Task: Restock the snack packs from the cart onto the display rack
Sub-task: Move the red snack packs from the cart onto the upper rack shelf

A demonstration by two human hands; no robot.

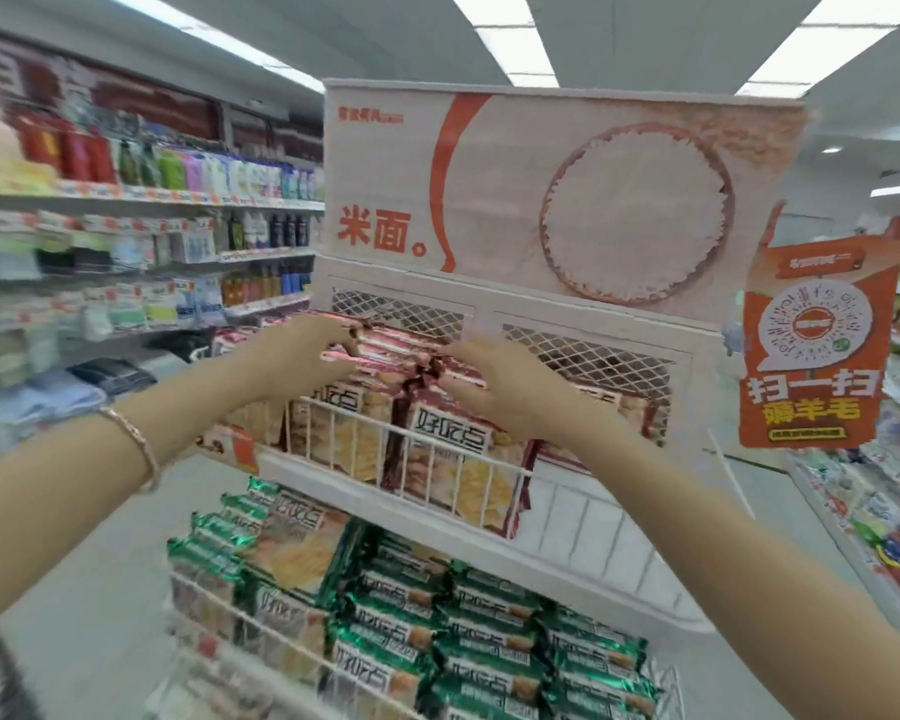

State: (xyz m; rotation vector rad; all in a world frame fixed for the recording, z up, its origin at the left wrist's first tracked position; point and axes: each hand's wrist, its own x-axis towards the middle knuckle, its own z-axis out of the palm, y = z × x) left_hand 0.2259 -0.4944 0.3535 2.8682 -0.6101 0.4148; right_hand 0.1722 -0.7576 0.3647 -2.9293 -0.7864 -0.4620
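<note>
My left hand (pixel 297 350) and right hand (pixel 500 389) both pinch red packs (pixel 401 343) over the top basket (pixel 593 527) (green packs (pixel 489 641) fill the lower basket (pixel 668 685)).

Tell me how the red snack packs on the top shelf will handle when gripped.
Probably light: left hand and right hand hold several red snack packs together. Their shiny film looks slippery, so they may slide apart. The thin sealed edges seem floppy.
</note>
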